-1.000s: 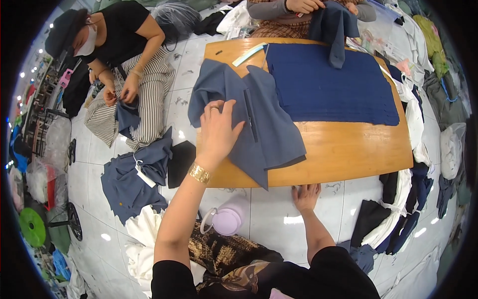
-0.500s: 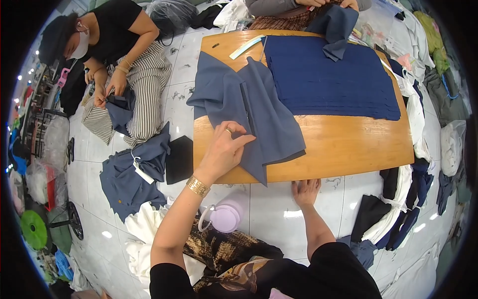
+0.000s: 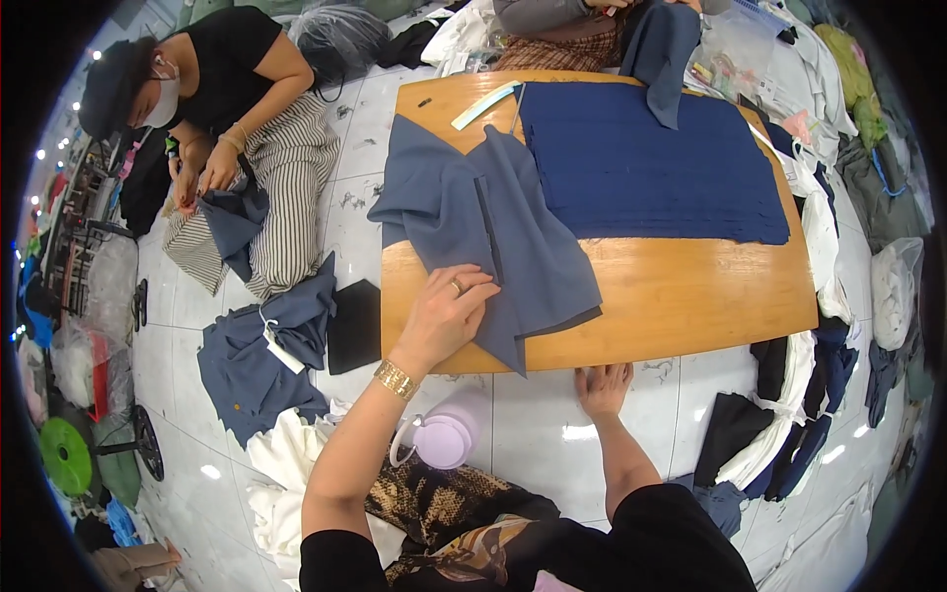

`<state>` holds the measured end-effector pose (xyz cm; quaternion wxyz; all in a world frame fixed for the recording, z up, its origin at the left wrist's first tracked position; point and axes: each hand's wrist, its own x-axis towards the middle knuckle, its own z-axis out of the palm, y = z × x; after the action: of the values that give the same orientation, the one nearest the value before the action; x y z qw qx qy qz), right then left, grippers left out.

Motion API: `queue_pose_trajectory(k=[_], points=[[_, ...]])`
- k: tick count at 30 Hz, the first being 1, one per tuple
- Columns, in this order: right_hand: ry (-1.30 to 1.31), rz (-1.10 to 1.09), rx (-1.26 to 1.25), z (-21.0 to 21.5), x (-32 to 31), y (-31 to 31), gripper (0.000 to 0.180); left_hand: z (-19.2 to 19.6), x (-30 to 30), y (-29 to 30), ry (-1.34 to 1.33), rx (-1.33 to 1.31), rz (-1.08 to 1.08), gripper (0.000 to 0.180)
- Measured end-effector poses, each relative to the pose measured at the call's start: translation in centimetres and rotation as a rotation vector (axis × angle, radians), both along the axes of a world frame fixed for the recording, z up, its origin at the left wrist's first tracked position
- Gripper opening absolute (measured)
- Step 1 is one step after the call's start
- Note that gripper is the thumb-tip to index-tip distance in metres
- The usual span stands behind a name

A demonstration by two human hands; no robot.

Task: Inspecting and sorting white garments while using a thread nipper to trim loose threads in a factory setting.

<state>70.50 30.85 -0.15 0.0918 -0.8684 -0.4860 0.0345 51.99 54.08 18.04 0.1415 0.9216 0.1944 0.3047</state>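
A grey-blue cloth piece (image 3: 434,187) lies loosely folded on the wooden table, with a dark narrow slit or strip (image 3: 487,225) running down its middle. My left hand (image 3: 449,314) rests on it by the lower end of that strip, fingers curled and pinched together on the cloth; the fingertips are partly hidden. Its wrist wears a gold bracelet (image 3: 396,380). My right hand (image 3: 604,389) holds nothing; its fingers stretch out to the table's near edge, with the tips out of sight there.
The wooden table (image 3: 681,291) bears a navy cloth stack (image 3: 656,163) and a pale strip (image 3: 485,106). A lilac lidded tumbler (image 3: 444,441) stands near my left forearm. Grey-blue garments (image 3: 261,345) lie on the floor at left. One person sits at left, another across the table, both handling cloth.
My left thumb and fingers have drawn closer together on the cloth, and the hand sits slightly lower. The view has shifted a little. The person across has shifted their grey-blue cloth.
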Motion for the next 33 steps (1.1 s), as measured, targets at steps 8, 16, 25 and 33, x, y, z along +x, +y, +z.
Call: queue_pose_trajectory(k=[8, 16, 25, 33], points=[[0.006, 0.018, 0.069, 0.38, -0.16, -0.1, 0.046, -0.16, 0.13, -0.34, -0.031, -0.017, 0.093, 0.017], [0.06, 0.016, -0.014, 0.0, -0.11, -0.15, 0.049, -0.1, -0.2, -0.43, -0.042, 0.019, 0.125, 0.017], [0.043, 0.001, -0.027, 0.28, -0.11, -0.09, 0.052, -0.02, -0.03, -0.39, -0.018, 0.001, 0.14, 0.017], [0.044, 0.017, -0.043, 0.03, -0.04, -0.17, 0.052, 0.07, 0.03, -0.49, -0.025, 0.011, 0.128, 0.019]])
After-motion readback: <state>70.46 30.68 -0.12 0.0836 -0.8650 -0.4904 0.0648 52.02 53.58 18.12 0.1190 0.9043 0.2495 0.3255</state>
